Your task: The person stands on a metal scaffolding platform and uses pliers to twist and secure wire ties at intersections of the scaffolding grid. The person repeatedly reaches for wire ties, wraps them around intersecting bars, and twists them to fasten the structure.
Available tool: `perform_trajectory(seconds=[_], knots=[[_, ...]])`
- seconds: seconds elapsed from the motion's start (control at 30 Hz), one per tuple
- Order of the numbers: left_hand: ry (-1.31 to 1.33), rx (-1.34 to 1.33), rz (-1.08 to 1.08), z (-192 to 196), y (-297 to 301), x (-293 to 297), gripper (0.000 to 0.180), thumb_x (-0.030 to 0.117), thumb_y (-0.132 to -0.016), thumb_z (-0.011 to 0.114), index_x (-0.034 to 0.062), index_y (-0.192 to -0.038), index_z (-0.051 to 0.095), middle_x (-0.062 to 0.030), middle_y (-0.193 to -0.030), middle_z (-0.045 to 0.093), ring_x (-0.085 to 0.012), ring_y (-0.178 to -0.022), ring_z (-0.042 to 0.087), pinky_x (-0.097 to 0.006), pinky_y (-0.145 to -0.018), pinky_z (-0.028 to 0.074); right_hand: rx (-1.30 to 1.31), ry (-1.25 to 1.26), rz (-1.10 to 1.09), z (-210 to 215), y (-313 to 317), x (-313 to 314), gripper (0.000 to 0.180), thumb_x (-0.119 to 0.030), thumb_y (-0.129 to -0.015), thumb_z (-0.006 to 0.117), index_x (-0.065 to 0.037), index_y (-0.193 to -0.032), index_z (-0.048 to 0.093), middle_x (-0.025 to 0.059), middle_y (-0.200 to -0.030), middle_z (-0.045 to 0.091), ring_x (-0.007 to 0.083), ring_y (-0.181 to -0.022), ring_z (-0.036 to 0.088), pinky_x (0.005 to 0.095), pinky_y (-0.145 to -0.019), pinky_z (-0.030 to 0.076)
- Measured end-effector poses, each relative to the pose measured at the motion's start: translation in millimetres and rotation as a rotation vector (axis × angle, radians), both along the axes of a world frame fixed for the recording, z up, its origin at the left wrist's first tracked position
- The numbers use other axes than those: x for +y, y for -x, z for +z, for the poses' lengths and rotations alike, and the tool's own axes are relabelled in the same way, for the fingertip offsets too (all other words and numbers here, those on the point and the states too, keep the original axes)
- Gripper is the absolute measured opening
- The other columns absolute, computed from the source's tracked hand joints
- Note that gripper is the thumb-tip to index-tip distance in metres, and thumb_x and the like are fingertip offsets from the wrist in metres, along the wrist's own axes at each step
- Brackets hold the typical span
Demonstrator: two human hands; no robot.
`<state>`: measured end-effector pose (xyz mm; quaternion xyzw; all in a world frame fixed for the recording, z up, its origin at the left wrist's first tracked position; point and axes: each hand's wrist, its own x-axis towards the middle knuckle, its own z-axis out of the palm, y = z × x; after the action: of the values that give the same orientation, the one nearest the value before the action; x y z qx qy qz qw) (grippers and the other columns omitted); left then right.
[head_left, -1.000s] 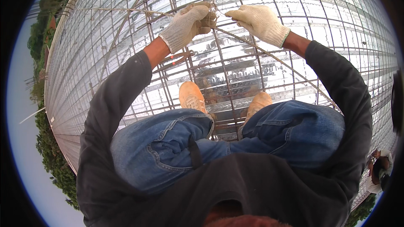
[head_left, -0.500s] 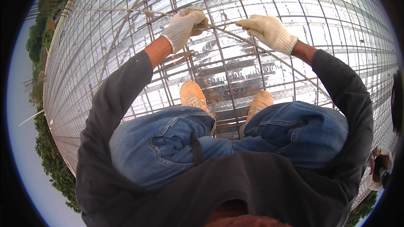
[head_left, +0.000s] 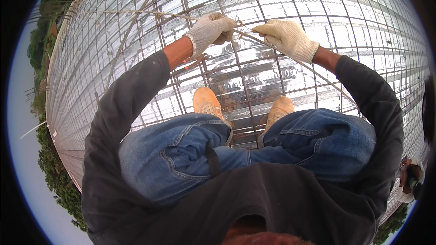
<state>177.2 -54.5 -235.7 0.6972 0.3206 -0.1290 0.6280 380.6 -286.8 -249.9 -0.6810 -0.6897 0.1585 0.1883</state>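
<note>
Curling our left hand (head_left: 207, 31) and right hand (head_left: 290, 38) closed at upper centre, over steel mesh (head_left: 240, 65), we cannot discern what either grips.

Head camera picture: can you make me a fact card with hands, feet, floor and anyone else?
Left hand: gloved, fingers curled at the cord
Right hand: gloved, fingers bunched near the cord
Held: can't tell
Tool: partly hidden, below left hand in the picture
Feet: orange-tan shoes
Floor: metal mesh over shiny sheets
Anyone else: person at far right
</note>
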Motion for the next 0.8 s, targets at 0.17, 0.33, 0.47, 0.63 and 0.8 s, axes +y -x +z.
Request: perform_trajectory(seconds=[0.17,0.33,0.47,0.63,0.8], knots=[[-0.049,0.071,0.263,-12,13,22,0.038,0.046,-0.098,0.078,0.0084,-0.097,0.078,-0.008,-0.089,0.078,-0.0171,-0.077,0.074,-0.033,-0.069,0.06,-0.015,-0.022,-0.019,12,5,-1,0.037,-0.016,-0.105,0.067,-0.011,-0.141,0.073,0.0126,-0.114,0.079,0.0318,-0.107,0.076,0.0464,-0.095,0.061],[0.011,0.009,0.376,-9,5,25,0.03,0.033,-0.1,0.076,0.0041,-0.095,0.073,-0.0077,-0.083,0.074,-0.0172,-0.073,0.072,-0.027,-0.06,0.053,-0.008,-0.045,-0.015,12,2,7,0.038,-0.015,-0.104,0.067,-0.009,-0.141,0.073,0.0134,-0.115,0.079,0.0325,-0.108,0.076,0.0471,-0.097,0.061],[-0.016,-0.117,0.299,-4,8,5,0.028,0.032,-0.102,0.076,0.0042,-0.107,0.072,-0.0089,-0.095,0.076,-0.0173,-0.087,0.076,-0.03,-0.072,0.06,0.003,0.042,-0.033,9,1,3,0.038,-0.014,-0.104,0.066,-0.008,-0.141,0.073,0.0135,-0.119,0.08,0.0325,-0.111,0.076,0.0473,-0.101,0.06],[0.055,-0.108,0.214,3,10,-27,0.036,0.032,-0.103,0.077,0.0023,-0.123,0.069,-0.0106,-0.111,0.078,-0.0188,-0.099,0.079,-0.035,-0.088,0.068,0.28,0.275,-0.157,13,12,0,0.044,-0.011,-0.105,0.059,-0.007,-0.148,0.069,0.0179,-0.114,0.08,0.0303,-0.108,0.078,0.0465,-0.1,0.061],[0.025,-0.121,0.151,6,9,-29,0.039,0.028,-0.1,0.078,0.0008,-0.127,0.069,-0.0116,-0.112,0.077,-0.0194,-0.099,0.08,-0.034,-0.085,0.069,0.5,0.37,-0.173,18,29,-4,0.056,-0.016,-0.101,0.059,-0.004,-0.155,0.063,0.0191,-0.11,0.08,0.0274,-0.104,0.078,0.0441,-0.097,0.062]])
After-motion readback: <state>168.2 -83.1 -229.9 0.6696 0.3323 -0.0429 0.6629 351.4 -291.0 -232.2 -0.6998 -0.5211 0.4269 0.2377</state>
